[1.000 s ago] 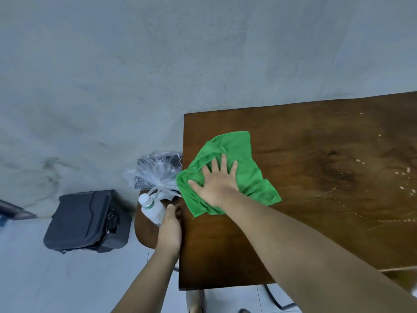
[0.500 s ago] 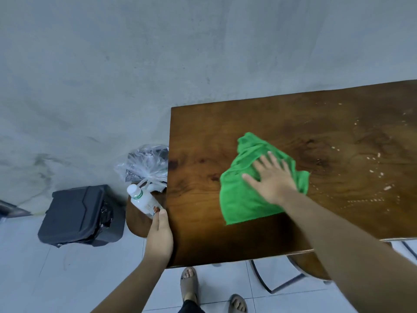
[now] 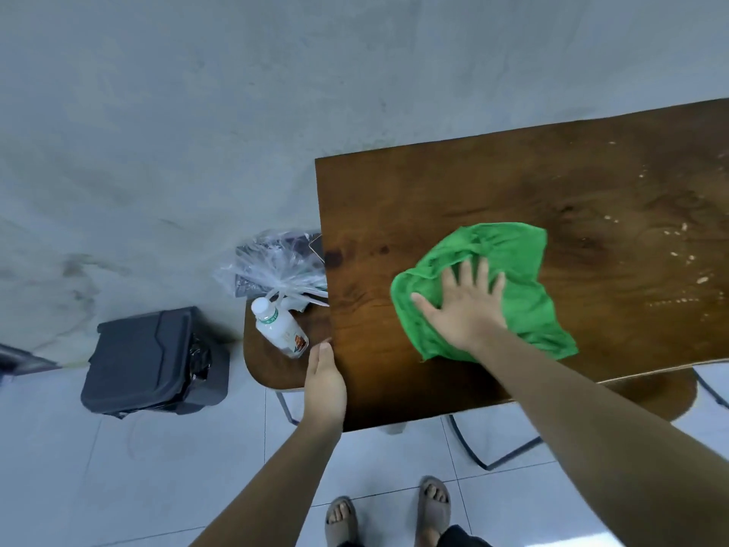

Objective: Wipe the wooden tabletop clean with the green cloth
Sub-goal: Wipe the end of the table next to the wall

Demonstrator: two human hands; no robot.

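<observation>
A person's right hand [image 3: 465,309] lies palm-down, fingers [image 3: 467,272] spread toward 12 o'clock, forearm stretching back toward 5 o'clock. The left hand [image 3: 325,379] curls its fingers over an edge, arm extending down toward 7 o'clock.

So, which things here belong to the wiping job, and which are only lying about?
Job:
green cloth
wooden tabletop
right hand, flat on the cloth
left hand, at the table's edge

Lying about:
plastic bottle
plastic bag
black bin
</observation>
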